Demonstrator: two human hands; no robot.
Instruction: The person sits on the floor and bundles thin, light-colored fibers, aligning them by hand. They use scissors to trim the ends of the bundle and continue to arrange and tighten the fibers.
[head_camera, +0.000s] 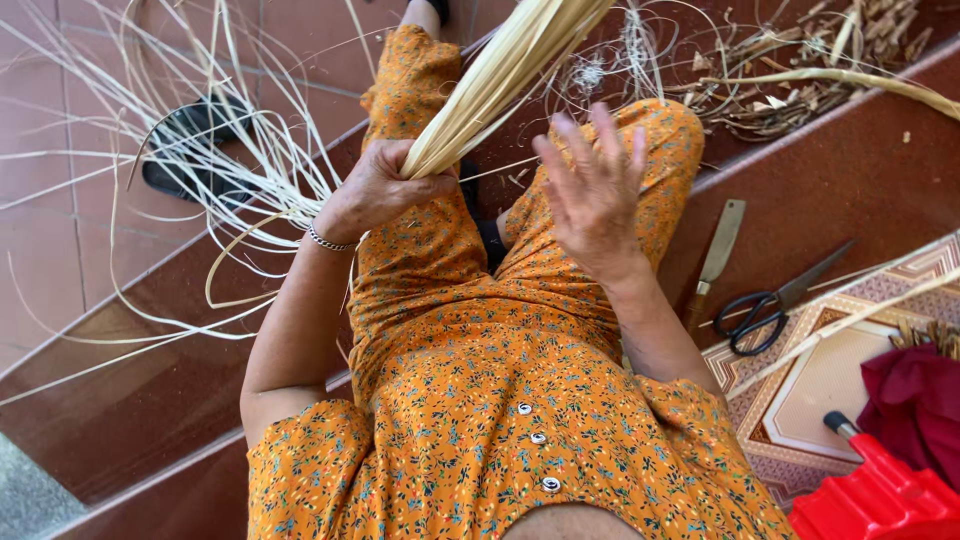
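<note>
My left hand (378, 190) grips the lower end of a thick bundle of pale cane strips (500, 75) that rises up and to the right out of the frame. A thin bracelet circles that wrist. My right hand (595, 190) hovers just right of the bundle, palm open and fingers spread, touching nothing. Both hands sit above my knees, which are covered by orange flowered cloth (480, 380).
Loose thin cane strands (215, 150) spread over the tiled floor at left, near a black sandal (190, 150). A knife (715, 255) and black-handled scissors (765, 305) lie on the step at right. Dry scraps (790, 80) are piled at top right, and a red plastic object (880, 495) sits at bottom right.
</note>
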